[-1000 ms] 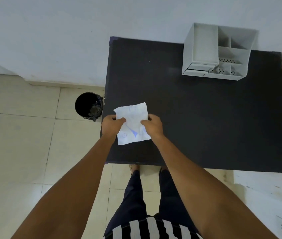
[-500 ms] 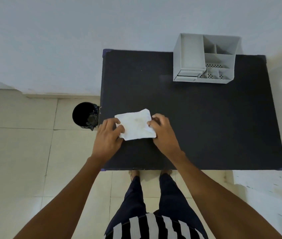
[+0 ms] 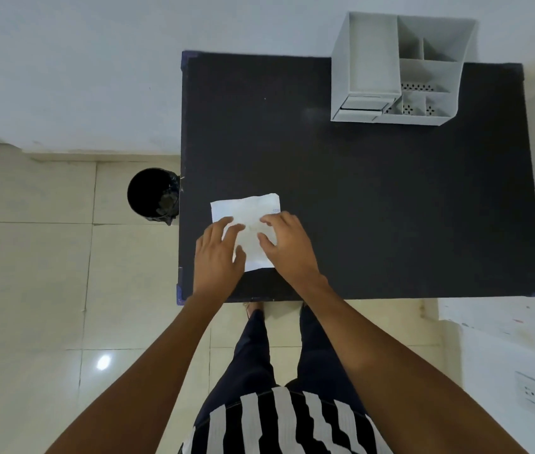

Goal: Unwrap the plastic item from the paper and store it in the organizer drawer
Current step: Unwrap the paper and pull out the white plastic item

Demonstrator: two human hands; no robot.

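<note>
A white sheet of paper (image 3: 249, 215) lies flat on the black table (image 3: 374, 204) near its front left corner. My left hand (image 3: 218, 257) rests on the paper's left part with fingers spread. On the right part sits my right hand (image 3: 287, 245), fingers also spread and pressing down. No plastic item shows; anything under the paper is hidden. The grey desk organizer (image 3: 397, 68) stands at the table's far right, with its small drawer (image 3: 362, 104) at the lower left front looking slightly open.
A black waste bin (image 3: 153, 194) stands on the tiled floor just left of the table. A white wall runs behind the table. My legs are at the table's front edge.
The paper was held up in both hands, then laid down on the table. My hands have moved from its edges onto its top surface.
</note>
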